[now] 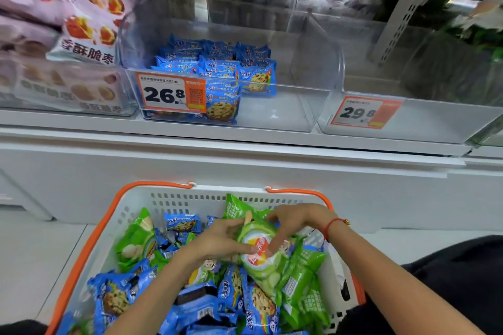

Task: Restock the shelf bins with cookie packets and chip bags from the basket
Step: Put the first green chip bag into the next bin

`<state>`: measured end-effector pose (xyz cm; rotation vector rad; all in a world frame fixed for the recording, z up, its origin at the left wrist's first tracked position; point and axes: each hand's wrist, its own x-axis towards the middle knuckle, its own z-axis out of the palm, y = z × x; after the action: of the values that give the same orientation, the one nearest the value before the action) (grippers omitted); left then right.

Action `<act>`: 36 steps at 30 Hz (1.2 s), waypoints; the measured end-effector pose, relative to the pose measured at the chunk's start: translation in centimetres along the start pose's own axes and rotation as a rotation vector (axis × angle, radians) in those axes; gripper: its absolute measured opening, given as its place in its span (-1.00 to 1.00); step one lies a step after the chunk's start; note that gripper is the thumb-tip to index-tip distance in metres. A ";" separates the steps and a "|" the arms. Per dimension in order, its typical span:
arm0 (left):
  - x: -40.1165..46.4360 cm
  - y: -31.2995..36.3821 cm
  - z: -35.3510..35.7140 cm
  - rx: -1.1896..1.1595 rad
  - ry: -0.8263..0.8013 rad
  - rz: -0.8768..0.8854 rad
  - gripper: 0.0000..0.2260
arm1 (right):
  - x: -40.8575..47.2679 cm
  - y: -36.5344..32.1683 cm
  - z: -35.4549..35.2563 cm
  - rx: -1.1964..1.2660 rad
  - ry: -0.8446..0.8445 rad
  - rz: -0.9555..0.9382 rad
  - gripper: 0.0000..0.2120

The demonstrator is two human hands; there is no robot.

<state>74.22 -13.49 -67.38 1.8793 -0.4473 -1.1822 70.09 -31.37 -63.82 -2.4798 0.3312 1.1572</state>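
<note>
A green chip bag (261, 253) lay atop the packets in the basket (174, 198), gripped by the left hand (223, 239) and right hand (294, 221). Fingers partly hid its label. The clear bin (285, 111) held blue cookie packets (217, 71).

A white slotted plastic basket with orange rim and handles (174, 200) sits low in front of the shelf, heaped with blue cookie packets (261, 304) and green chip bags (137, 239). One green chip bag with a red and yellow logo (258, 255) is raised above the heap. On the shelf, a clear plastic bin tagged 26.8 (285, 114) holds blue packets stacked at its left side; the clear bin tagged 29.8 (424, 128) stands beside it.
</note>
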 end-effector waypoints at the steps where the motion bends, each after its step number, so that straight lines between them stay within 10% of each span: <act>1: -0.1 0.3 -0.3 -0.018 0.015 0.037 -0.38 | -0.2 -0.1 -0.3 0.017 -0.018 -0.015 -0.18; 7: -1.3 3.6 -3.5 -0.224 0.405 0.222 -0.34 | -3.9 0.1 -4.5 0.452 0.174 -0.096 -0.55; 16: -4.8 11.1 -3.9 -0.461 0.369 0.436 -0.72 | -11.1 -1.0 -9.0 0.682 0.482 -0.367 -0.50; 36: 2.3 28.9 -2.7 0.136 0.602 0.698 -0.61 | -21.8 10.7 -18.5 0.996 1.197 -0.132 -0.61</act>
<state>81.51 -30.37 -44.85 1.8446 -0.7611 -0.1182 64.99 -47.89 -38.68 -1.8682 0.7749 -0.6015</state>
